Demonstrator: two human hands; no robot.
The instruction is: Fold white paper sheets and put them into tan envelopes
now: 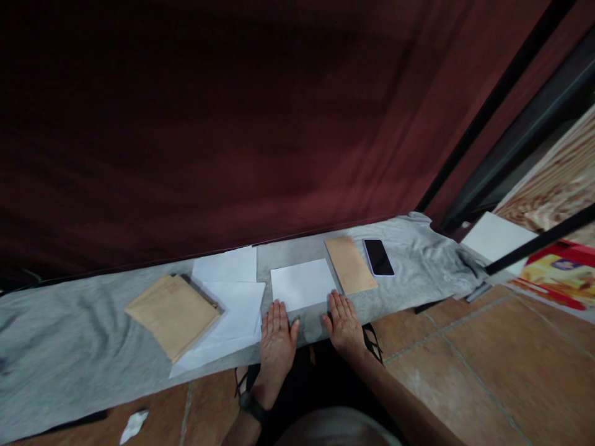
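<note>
A sheet of white paper (304,284) lies on the grey cloth between my hands. My left hand (277,337) rests flat, fingers stretched out, its tips by the sheet's lower left corner. At the lower right corner my right hand (343,322) also lies flat with its fingers extended. Neither hand grips anything. Just right of the sheet is a single brown envelope (352,265). Farther left, a stack of brown envelopes (174,316) partly covers several loose white sheets (237,306).
A phone (379,257) with a dark screen lies right of the single envelope. The grey cloth (88,334) covers a long narrow surface against a dark red panel (260,136). Black bars and a red printed box (562,272) stand at right. Crumpled white tissue (134,426) lies on the tiled floor.
</note>
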